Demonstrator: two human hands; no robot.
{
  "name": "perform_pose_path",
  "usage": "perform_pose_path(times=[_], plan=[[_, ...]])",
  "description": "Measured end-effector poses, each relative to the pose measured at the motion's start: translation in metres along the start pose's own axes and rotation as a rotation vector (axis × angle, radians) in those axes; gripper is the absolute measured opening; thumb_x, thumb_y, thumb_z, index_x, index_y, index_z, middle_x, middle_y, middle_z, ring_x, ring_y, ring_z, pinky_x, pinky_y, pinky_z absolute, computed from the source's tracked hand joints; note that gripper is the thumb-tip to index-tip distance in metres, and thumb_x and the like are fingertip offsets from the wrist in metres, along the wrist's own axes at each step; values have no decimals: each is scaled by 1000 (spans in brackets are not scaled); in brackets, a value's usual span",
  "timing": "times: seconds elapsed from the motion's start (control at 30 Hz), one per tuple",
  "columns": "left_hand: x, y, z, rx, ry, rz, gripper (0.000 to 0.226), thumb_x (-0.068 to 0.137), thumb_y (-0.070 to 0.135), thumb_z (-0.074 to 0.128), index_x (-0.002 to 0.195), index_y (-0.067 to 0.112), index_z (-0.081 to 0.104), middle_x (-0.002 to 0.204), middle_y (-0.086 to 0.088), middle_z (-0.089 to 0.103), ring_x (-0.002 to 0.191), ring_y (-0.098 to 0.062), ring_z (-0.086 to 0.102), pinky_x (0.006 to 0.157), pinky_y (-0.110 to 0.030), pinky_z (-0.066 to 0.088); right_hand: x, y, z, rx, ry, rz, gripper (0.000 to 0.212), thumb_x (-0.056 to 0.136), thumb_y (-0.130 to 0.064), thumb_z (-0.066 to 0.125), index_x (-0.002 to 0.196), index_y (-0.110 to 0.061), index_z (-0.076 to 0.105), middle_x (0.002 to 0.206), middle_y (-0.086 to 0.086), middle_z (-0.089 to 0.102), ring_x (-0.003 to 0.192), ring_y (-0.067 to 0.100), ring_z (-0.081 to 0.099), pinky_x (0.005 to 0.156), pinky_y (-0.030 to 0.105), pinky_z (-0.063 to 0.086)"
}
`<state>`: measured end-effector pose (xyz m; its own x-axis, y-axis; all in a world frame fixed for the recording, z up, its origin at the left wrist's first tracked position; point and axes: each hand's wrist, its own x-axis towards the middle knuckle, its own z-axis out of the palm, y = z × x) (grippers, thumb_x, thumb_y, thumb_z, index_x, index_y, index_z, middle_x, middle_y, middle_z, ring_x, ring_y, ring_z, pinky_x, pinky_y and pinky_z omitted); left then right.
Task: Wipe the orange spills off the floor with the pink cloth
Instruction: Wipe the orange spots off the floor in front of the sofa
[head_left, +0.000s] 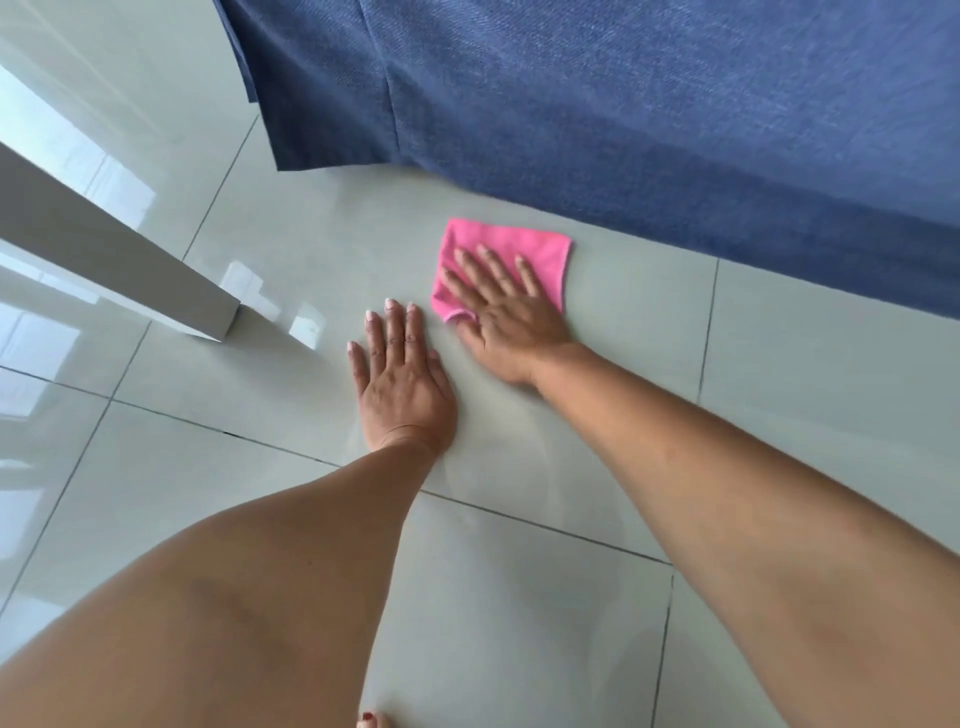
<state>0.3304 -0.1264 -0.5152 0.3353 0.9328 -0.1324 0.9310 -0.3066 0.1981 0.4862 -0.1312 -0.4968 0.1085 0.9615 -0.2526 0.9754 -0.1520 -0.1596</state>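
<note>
A folded pink cloth (514, 249) lies flat on the pale tiled floor (571, 467), close to the blue fabric's hem. My right hand (506, 312) presses down on the cloth's near half, fingers spread over it, thumb at its lower left corner. Beside it to the left, my left hand (400, 379) rests flat on a bare tile with fingers together, holding nothing. No orange spill shows on the tiles around the cloth; whatever is under the cloth is hidden.
A blue fabric cover (623, 104) hangs to the floor across the back and right. A white furniture leg (130, 260) slants in from the left and meets the floor near my left hand. Toes with red nails (371, 719) show at the bottom edge.
</note>
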Motion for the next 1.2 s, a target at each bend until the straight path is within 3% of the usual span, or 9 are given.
perform_pose_path(times=[0.13, 0.23, 0.5, 0.67, 0.77, 0.83, 1.0, 1.1, 1.2], plan=[[5, 6, -10, 8, 56, 25, 59, 94, 25, 38, 153, 23, 31, 157, -8, 32, 146, -30, 22, 121, -46, 7, -93, 32, 24, -17, -5, -81, 63, 97, -49, 15, 157, -30, 10, 165, -4, 6, 153, 19, 4, 122, 48, 3], [13, 33, -18, -4, 88, 144, 57, 90, 20, 43, 148, 20, 40, 142, -9, 45, 134, -31, 36, 119, -46, 14, -163, 84, 34, -5, 22, 103, 60, 99, -47, 16, 157, -32, 10, 165, -7, 4, 153, 18, 2, 122, 48, 2], [8, 136, 20, -36, -37, 279, 57, 102, 31, 23, 157, 22, 14, 166, -2, 5, 153, -24, -4, 123, -44, -6, -158, 189, 14, 168, 118, 776, 59, 101, -41, 13, 157, -30, -2, 166, -4, -9, 152, 17, -11, 121, 48, -7], [6, 151, 32, 8, -20, 241, 58, 101, 38, 21, 157, 27, 17, 166, -2, 8, 153, -25, -1, 122, -47, -4, -120, 146, 12, 46, 87, 426, 61, 100, -47, 17, 157, -30, 0, 165, -5, -8, 152, 19, -10, 121, 49, -7], [5, 151, 33, -2, -6, 235, 58, 99, 39, 21, 156, 27, 19, 166, -2, 10, 153, -25, 1, 122, -47, -3, -167, 135, 25, 18, 42, 184, 61, 99, -49, 16, 157, -31, 4, 165, -7, -3, 152, 18, -5, 122, 48, -4], [4, 152, 32, 16, -4, 229, 58, 99, 39, 20, 157, 27, 18, 166, -2, 10, 153, -25, 1, 122, -47, -3, -210, 153, 36, 20, 43, 171, 61, 99, -48, 15, 157, -32, 5, 165, -7, -1, 152, 17, -5, 122, 47, -2], [3, 153, 33, 38, 4, 228, 59, 100, 39, 18, 157, 26, 16, 166, -2, 7, 153, -25, -1, 122, -48, -3, -275, 253, 35, 91, 136, 632, 63, 95, -47, 9, 157, -31, 7, 166, -6, 1, 152, 15, -4, 122, 46, 0], [4, 154, 33, 45, 7, 227, 60, 99, 39, 17, 157, 26, 16, 166, -3, 7, 153, -26, -1, 122, -48, -3, -252, 291, 22, 180, 195, 931, 59, 100, -42, 12, 157, -28, 4, 166, -3, -3, 152, 18, -6, 122, 47, -3], [4, 154, 33, 59, 2, 234, 60, 99, 39, 16, 158, 25, 14, 166, -3, 6, 153, -26, -2, 122, -49, -3, -200, 289, 10, 242, 187, 1052, 59, 102, -41, 15, 157, -25, 2, 166, 0, -7, 152, 22, -9, 121, 51, -5]])
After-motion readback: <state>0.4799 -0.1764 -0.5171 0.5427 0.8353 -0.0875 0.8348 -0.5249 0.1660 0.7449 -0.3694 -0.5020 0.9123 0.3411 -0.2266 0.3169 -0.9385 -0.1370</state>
